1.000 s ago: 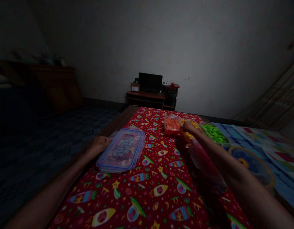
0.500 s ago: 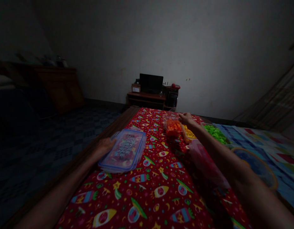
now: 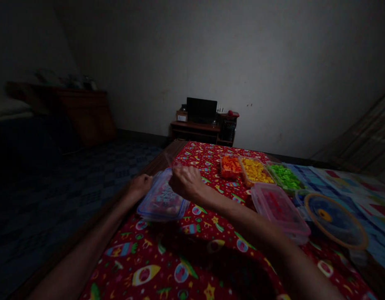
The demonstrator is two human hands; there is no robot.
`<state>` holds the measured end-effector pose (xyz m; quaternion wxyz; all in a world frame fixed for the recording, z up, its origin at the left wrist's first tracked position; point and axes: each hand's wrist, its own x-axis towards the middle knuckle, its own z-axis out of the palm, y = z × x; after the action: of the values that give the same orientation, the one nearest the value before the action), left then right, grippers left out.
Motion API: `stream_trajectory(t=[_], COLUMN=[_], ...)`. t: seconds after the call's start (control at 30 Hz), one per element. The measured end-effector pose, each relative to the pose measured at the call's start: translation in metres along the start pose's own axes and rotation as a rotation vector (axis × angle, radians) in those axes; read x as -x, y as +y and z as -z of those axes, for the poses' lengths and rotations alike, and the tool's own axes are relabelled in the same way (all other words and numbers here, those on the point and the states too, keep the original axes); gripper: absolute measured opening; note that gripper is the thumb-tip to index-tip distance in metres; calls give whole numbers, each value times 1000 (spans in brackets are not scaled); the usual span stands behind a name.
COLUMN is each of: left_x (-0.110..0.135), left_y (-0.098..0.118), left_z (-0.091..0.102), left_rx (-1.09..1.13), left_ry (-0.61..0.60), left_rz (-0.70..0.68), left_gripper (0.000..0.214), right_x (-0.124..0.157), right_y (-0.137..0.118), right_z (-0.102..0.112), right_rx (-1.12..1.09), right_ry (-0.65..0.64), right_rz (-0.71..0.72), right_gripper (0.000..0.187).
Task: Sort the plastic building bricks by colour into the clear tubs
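My right hand point(image 3: 186, 182) has swung left, closed on clear plastic point(image 3: 169, 158), over the blue-rimmed lid point(image 3: 161, 202), whose long axis runs away; my left hand point(image 3: 138, 187) curls at its left edge, hold unclear.

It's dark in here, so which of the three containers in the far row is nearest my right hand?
The leftmost container, holding orange pieces; those with yellow pieces and green pieces stand farther from your right hand.
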<state>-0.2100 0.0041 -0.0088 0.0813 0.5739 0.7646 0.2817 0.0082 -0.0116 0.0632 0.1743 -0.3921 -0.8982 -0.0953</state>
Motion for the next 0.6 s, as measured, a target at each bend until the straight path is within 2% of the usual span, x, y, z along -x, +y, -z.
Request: stream_trajectory(t=[0.07,0.13,0.2,0.3,0.37,0.47,0.6], left_x=[5,7,6,-2,-9,-15,-10], left_y=[4,8,12,16,16,9,-1], left_z=[5,9,9,2,-5,-13,-18], left_rx=[23,68,116,191,205,104,-30], left_ry=[67,60,-26,-199,-241,-188,-44], left_rz=[-55,-77,-69,-54,-50,-77,-187], left_gripper=[41,47,48,33,23,27,31], right_x=[0,-1,-3,-6,-7,-2,15], right_y=[-18,-31,-41,-54,-58,-52,-16], right_z=[-14,-27,-39,-51,-56,-55,-35], right_rx=[-9,-42,-98,-205,-291,-369,-394], right_ry=[-40,-64,-93,-160,-219,-267,-185], right_rz=[57,52,23,-4,16,68,36], right_gripper=[27,27,30,36,34,26,21])
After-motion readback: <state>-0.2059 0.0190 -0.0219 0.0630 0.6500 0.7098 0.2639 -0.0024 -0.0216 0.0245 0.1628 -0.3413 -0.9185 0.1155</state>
